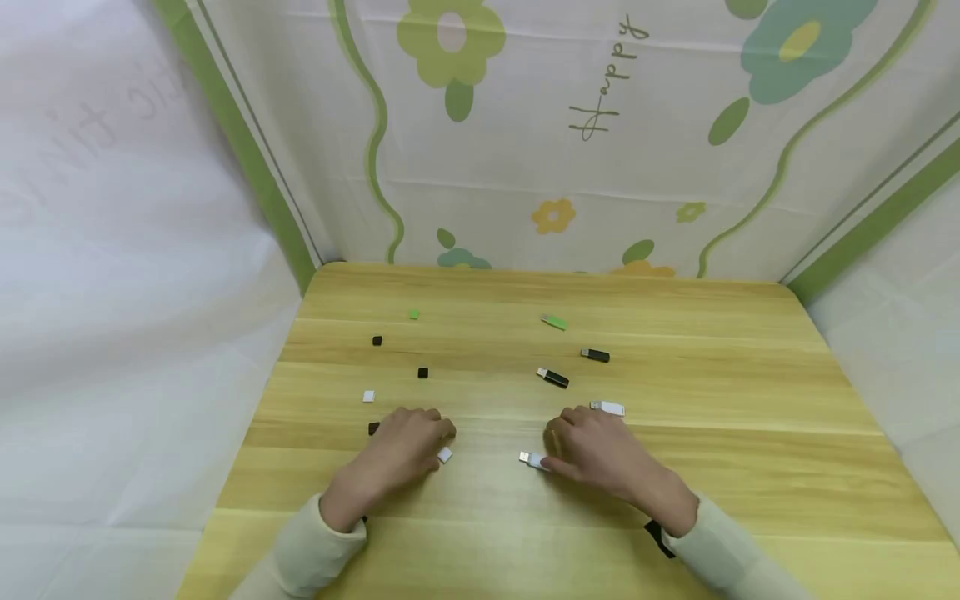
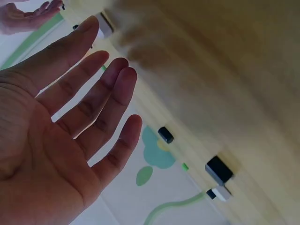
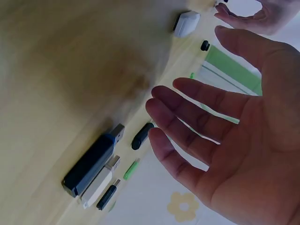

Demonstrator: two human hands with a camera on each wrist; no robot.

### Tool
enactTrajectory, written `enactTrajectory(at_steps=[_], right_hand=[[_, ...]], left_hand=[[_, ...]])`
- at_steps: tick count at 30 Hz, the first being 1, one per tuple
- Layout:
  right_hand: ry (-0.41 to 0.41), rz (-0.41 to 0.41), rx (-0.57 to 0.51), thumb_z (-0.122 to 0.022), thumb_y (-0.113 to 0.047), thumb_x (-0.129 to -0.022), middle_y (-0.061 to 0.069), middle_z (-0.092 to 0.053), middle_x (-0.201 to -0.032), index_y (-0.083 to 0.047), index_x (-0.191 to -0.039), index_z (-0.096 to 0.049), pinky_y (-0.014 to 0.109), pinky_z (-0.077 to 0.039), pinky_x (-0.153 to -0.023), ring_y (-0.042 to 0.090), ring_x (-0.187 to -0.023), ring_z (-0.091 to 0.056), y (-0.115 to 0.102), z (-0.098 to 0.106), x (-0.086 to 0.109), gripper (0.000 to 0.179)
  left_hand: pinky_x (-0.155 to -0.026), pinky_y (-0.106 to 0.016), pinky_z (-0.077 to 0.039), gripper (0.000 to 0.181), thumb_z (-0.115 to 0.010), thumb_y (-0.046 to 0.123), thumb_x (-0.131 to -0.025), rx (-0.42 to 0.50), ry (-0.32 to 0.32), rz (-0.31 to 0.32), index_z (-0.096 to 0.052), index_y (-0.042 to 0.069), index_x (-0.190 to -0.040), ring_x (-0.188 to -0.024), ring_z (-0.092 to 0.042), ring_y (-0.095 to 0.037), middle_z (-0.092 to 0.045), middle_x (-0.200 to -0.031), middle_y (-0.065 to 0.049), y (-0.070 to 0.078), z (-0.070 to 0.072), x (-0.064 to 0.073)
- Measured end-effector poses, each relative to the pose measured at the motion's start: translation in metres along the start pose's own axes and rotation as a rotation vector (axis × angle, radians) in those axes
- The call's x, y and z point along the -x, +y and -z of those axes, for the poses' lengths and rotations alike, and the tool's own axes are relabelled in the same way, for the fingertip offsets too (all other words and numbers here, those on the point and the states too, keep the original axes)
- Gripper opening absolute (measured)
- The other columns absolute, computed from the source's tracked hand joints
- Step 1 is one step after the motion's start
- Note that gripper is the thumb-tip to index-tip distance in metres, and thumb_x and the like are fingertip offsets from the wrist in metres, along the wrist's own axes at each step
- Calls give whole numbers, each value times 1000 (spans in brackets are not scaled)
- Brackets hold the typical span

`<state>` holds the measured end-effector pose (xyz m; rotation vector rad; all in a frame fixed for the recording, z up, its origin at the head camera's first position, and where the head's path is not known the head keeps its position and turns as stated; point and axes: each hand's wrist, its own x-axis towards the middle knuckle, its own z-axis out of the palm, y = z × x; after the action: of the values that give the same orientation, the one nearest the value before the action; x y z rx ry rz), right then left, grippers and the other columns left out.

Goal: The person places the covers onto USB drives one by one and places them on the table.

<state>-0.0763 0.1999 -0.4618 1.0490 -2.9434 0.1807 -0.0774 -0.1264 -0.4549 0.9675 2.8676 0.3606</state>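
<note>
From where I stand, the person's left hand (image 1: 397, 452) arches over the wooden tabletop (image 1: 487, 533), fingers loosely bent and spread. A small white cap (image 1: 445, 455) lies by its thumb and fingertips: a blocky little piece, near square, sitting askew with a corner towards me. Whether the thumb touches it I cannot tell.

The right hand (image 1: 603, 452) is much the same, fingers apart and softly curved, the thumb passing over the near end of a white USB stick (image 1: 533, 460). That stick has a pale, smooth body and a bright silver plug pointing towards the left hand; its other end is hidden by the thumb. From the right wrist, the thumb seems clear of it.

Under the right hand is a dark stick (image 3: 89, 164), blue at the plug. Just beyond the knuckles lies a second white stick (image 1: 609, 408); further ahead come two black sticks (image 1: 553, 378) and a slim green stick (image 1: 555, 322), silver-tipped.

Ahead of the left hand sit two black caps (image 1: 423, 372), a second white cap (image 1: 369, 397) and a tiny green cap (image 1: 414, 315). A dark cap (image 1: 373, 428) peeks out at its outer side.
</note>
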Motion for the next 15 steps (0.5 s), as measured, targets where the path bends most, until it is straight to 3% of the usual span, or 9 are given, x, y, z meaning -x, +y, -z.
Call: enactTrajectory(at_steps=[7,15], right_hand=[[-42,18,-63,-85,-49,-86,-9,-60,-83,-14,-97,-76,25,-45,-62,5,-70,-50,-6,-2,-2,38],[-94,12,-120,-87,-42,-85,-8,-61,-88,-14,-100,-77,22,-41,-60,5,-72,-48,-15,-3,-5,34]], left_hand=[[-81,-45,-57,25,-92,6,-77,25,24,2,-79,13,-98,-78,-68,-20,-71,-89,1,3,-5,1],[-79,-42,-55,24,-92,4,-77,8,36,-3,-77,13,-93,-78,-67,-19,-70,-88,2,6,-5,0]])
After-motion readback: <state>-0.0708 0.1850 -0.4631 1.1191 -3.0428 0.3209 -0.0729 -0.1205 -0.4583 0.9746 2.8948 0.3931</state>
